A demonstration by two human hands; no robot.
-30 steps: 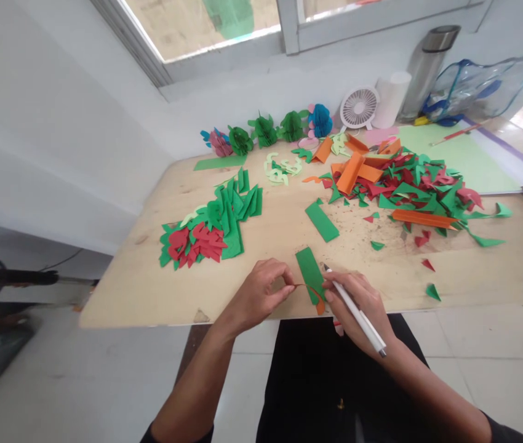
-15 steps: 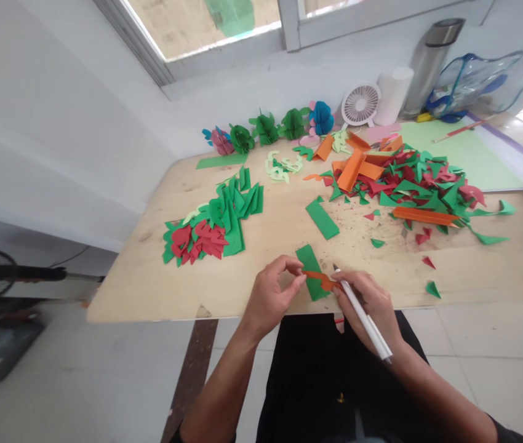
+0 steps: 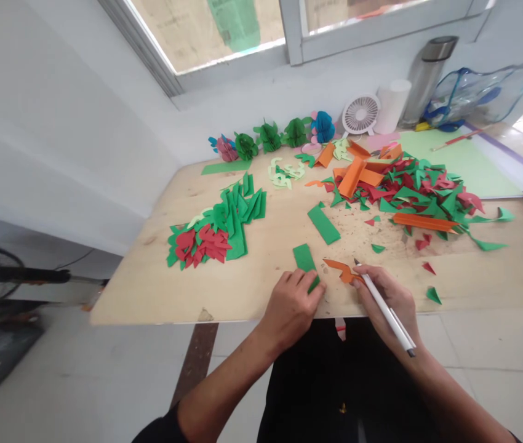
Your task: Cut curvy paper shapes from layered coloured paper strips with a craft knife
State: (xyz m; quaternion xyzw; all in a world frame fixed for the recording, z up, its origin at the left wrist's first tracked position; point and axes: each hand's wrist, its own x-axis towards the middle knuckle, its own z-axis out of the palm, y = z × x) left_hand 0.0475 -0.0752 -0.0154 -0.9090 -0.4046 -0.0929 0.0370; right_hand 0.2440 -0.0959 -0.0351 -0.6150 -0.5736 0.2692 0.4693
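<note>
My left hand [image 3: 293, 304] rests over the lower part of a green paper strip [image 3: 305, 258] near the table's front edge, its fingers curled on the strip. In my right hand [image 3: 391, 304] are a white pen [image 3: 388, 314], tip pointing up and left, and a curved orange paper cutout [image 3: 342, 269], pinched at its right end. The cutout's left end is free, to the right of the green strip. Another green strip [image 3: 323, 224] lies farther back on the wooden table [image 3: 151, 283].
Red cutouts [image 3: 202, 245] and folded green pieces [image 3: 238, 215] lie left. A pile of red and green scraps [image 3: 427, 191] with orange folded paper [image 3: 352, 177] is right. Paper figures [image 3: 268, 136], a small fan [image 3: 361, 115] and a steel bottle [image 3: 430, 80] stand along the wall.
My left hand has let go of the orange cutout's left end and come down on the green strip. My right hand has moved right with the pen and cutout.
</note>
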